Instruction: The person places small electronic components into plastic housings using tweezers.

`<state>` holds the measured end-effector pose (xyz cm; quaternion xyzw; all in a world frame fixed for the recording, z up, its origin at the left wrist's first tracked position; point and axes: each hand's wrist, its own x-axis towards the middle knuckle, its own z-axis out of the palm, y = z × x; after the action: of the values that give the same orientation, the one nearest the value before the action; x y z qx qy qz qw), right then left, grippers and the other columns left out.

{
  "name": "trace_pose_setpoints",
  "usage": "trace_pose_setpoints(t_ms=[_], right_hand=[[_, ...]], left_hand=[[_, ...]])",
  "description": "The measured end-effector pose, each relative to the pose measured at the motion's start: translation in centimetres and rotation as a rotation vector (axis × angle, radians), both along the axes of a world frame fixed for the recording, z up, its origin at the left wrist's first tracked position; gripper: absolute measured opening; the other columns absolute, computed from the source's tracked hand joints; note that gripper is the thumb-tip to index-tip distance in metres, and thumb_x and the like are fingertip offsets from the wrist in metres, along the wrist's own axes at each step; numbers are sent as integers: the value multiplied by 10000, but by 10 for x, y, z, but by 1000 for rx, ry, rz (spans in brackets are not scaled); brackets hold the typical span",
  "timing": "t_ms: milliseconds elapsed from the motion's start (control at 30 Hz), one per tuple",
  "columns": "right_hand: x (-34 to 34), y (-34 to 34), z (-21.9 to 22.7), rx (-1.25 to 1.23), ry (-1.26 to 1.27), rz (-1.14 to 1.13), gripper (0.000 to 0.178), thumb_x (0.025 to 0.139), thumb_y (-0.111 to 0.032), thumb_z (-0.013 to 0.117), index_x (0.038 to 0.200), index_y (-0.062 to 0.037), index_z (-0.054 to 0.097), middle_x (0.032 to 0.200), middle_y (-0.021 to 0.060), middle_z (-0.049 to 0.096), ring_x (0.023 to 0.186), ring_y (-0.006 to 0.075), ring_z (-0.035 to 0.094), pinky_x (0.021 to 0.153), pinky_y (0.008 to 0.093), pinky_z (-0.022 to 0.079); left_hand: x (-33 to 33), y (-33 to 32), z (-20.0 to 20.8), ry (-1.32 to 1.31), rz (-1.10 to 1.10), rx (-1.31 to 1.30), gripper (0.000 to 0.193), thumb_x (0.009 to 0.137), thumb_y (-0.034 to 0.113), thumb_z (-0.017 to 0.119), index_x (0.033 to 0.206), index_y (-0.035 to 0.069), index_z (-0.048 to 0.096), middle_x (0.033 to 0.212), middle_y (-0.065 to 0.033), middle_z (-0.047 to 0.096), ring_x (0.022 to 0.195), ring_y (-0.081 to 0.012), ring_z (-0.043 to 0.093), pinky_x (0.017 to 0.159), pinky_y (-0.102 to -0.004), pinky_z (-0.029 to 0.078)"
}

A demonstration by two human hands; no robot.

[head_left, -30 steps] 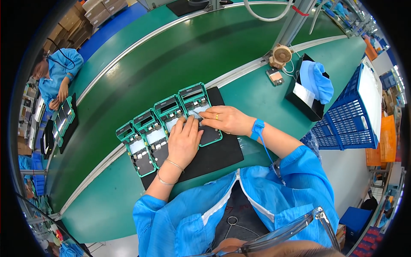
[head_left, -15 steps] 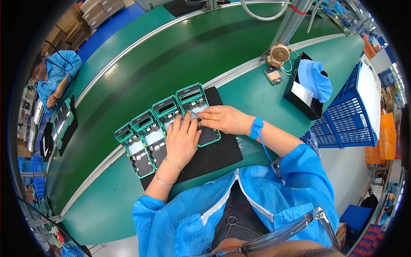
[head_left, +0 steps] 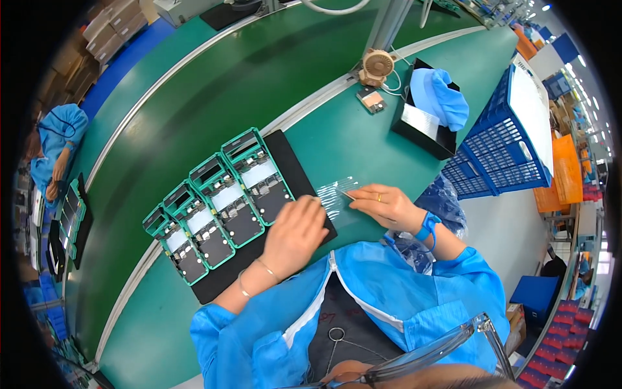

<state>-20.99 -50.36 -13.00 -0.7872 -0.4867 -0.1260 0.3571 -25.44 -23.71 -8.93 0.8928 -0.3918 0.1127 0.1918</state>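
Observation:
Several phone-like units in green frames [head_left: 271, 206] lie side by side on a black mat [head_left: 291, 170], their inner boards, white panels and dark lower sections facing up. My left hand [head_left: 298, 233] hovers over the mat's right edge, right of the units, blurred by motion. Its fingers look stretched out, and I see nothing held. Beside the mat lies a clear sheet of thin shiny strips [head_left: 335, 193]. At the sheet's right edge, my right hand [head_left: 389, 206] is closed in a pinch, with something thin at the fingertips that I cannot make out.
A small beige fan [head_left: 378, 66] stands by the rail post, with a small flat block [head_left: 371, 100] near it. A black box [head_left: 424, 137] holds a blue cloth. Blue crates [head_left: 479, 172] stand to the right, and crumpled clear plastic [head_left: 447, 201] lies by the bench edge. A co-worker [head_left: 58, 142] sits far left.
Both hands have left the rightmost unit and moved right, uncovering the row. My right hand is now at the strip sheet. The whole view has shifted, so the bench appears further left.

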Motion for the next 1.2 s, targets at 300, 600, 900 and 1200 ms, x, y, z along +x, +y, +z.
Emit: trace_pose_setpoints(t_ms=[300, 600, 900, 1200], right_hand=[[-13, -6, -16, 26, 19, -23, 283, 759, -34, 647, 1039, 1, 654, 1171, 172, 640, 1007, 332, 638, 846, 390, 540], [1, 12, 1, -78, -170, -11, 336, 744, -61, 623, 1078, -24, 648, 1196, 161, 628, 1013, 312, 644, 844, 385, 547], [43, 128, 23, 115, -200, 252, 332, 744, -35, 640, 1076, -35, 635, 1185, 143, 625, 1037, 291, 619, 846, 362, 542], [59, 197, 12, 41, -223, 310, 349, 728, -32, 640, 1077, -44, 632, 1189, 134, 623, 1073, 272, 610, 845, 336, 548]], left_hand=[[-3, -17, -33, 3, -86, 217, 591, 782, 323, 710, 1278, 44, 550, 1347, -144, 502, 1313, -316, 423, 1079, -487, 324], [-4, -12, -28, 16, -100, 151, 511, 825, 330, 666, 1222, 24, 570, 1319, -146, 521, 1279, -310, 448, 1074, -483, 340], [-10, 102, 17, -233, 520, 142, 270, 783, 79, 680, 1036, 5, 623, 1094, -102, 621, 1056, -325, 549, 860, -426, 459], [-15, 115, 6, -199, 581, 169, 311, 787, 106, 694, 1072, 9, 616, 1167, -102, 605, 1085, -335, 534, 889, -418, 461]])
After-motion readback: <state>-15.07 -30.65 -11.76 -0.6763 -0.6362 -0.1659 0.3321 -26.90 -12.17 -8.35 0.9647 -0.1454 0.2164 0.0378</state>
